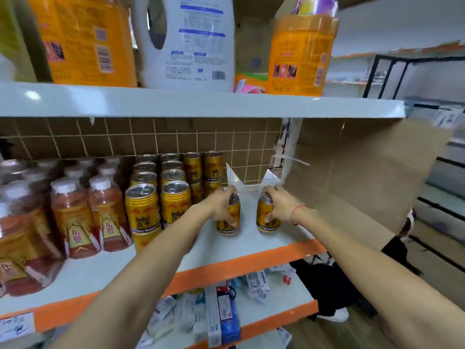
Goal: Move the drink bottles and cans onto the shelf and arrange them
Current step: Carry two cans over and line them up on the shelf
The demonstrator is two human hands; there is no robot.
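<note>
Gold cans fill both of your hands: your left hand (222, 204) curls its grip round the left can (228, 222) from the top, and your right hand (278, 205) wraps the right can (268, 219) the same way. Both cans stand upright on the white shelf (251, 245), long axes vertical, bases apparently touching the board, a clear gap between them. The standing block of cans (161, 197) lies at nine o'clock from your left hand, with its nearest stacked column at about ten to eleven o'clock, just behind your knuckles. That makes your left hand the nearer one by far; the right can sits at three o'clock of the left one, with open board beyond it toward the cardboard wall (364, 177). The coming move, as I judge it, turns on sliding the left can toward nine o'clock until it meets the row, then drawing the right can in after it. Tea bottles (88, 212) stand farther out at nine o'clock, well apart from your hands. Keep each can vertical as you shift it.
</note>
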